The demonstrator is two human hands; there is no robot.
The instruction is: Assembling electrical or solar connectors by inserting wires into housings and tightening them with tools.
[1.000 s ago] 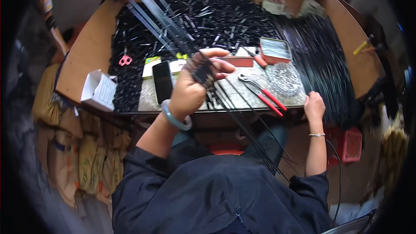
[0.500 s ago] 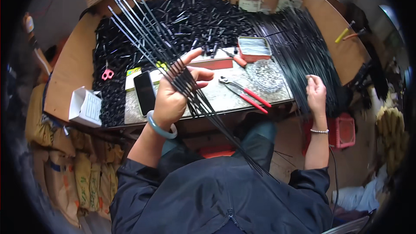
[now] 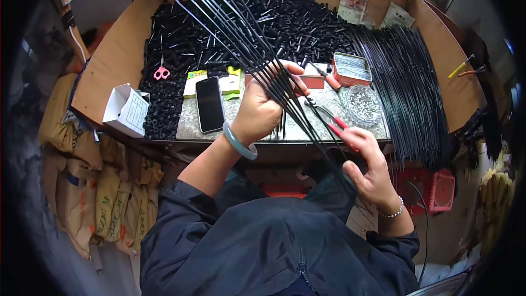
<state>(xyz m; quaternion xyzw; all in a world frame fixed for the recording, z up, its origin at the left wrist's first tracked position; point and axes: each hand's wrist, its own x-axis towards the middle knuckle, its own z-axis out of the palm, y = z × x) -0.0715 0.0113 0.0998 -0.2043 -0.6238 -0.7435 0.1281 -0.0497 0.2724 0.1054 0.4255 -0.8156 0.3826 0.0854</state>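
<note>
Holding black rods (image 3: 257, 68) fanned toward eleven o'clock above the bench (image 3: 189, 126), our left hand (image 3: 263, 107) had its fingers closed round the bundle. Our right hand (image 3: 372, 167), at four o'clock, stood with fingers parted from thumb over red-handled pliers (image 3: 339, 122); contact we couldn't tell. We judged the step as steadying the rods; next seemingly called for a sure plier grip.

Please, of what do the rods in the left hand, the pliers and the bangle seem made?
Rods: metal or stiff plastic; thin, dark, with bright glints. Pliers: likely steel, greyish at the head; the red handles look plastic-coated. Bangle: perhaps stone, glass or plastic; pale blue-green, glossy.
</note>
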